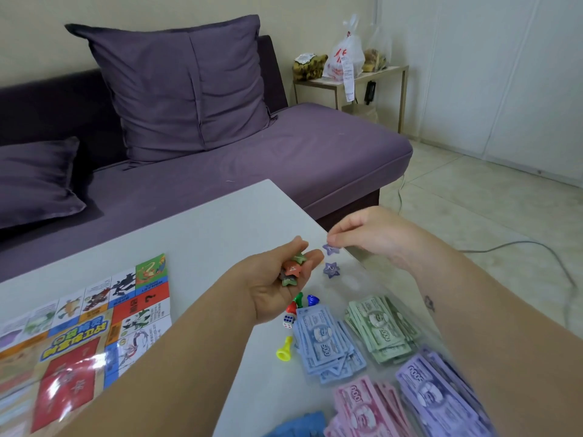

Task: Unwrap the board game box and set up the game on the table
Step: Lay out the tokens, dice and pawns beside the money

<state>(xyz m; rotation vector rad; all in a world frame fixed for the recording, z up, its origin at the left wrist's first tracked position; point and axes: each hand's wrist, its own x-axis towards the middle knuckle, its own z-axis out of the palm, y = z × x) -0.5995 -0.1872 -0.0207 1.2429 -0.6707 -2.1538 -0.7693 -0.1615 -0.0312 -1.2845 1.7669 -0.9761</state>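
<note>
A purple sofa (315, 159) is running along the far side of the white table (220, 222), with two purple cushions (186, 86) leaning on it. At the left end of the table the game board (94, 335) is lying flat and unfolded, its colourful squares facing up and its near part catching the light.

Moving right, the left hand (277, 279) is hovering palm up over the middle of the table, fingers curling round a small heap of red and green star tokens (291, 268). Just under that hand a white die (287, 321) is sitting on the table among the pawns: red (291, 308), green (298, 299) and blue (313, 300) close together, and a yellow one (284, 350) lying on its side nearer to me.

Right of the cupped palm, the right hand (369, 234) is pinching a purple star (331, 248) by its top edge between thumb and fingertip, near the table's far right edge. A second purple star (330, 269) is lying on the table just below it.

Toward the right end the play money is lying in loose piles: blue notes (325, 342), green notes (381, 329), pink notes (366, 408) and purple notes (441, 395).

Beyond the sofa's right end, a side table (391, 70) is carrying plastic bags (344, 58).
</note>
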